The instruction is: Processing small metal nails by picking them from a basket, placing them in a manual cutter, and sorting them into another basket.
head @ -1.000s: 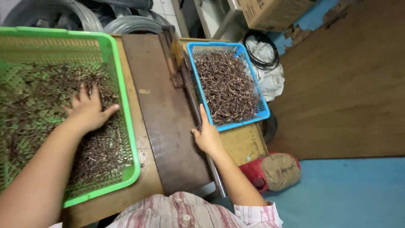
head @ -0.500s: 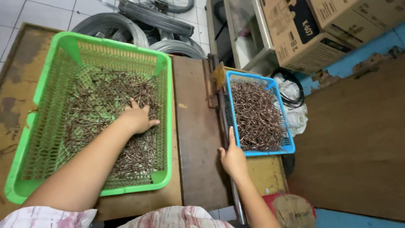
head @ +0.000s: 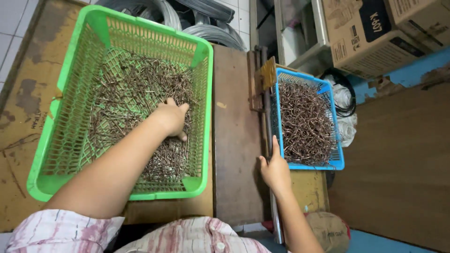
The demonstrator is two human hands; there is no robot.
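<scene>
Here the left hand (head: pixel 171 118) digs, fingers curled, into stiff, prickly bent wire pieces (head: pixel 136 98) likely best pinched in small bunches, while the right hand (head: pixel 274 168) grips a long metal lever bar (head: pixel 268 140).

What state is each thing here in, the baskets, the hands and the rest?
green basket: open-topped, partly filled with small metal pieces
blue basket: open-topped, heaped with bent metal pieces
left hand: palm down in the green basket's pieces
right hand: resting on the long metal lever
cardboard boxes: closed
wire coils: wound up
</scene>
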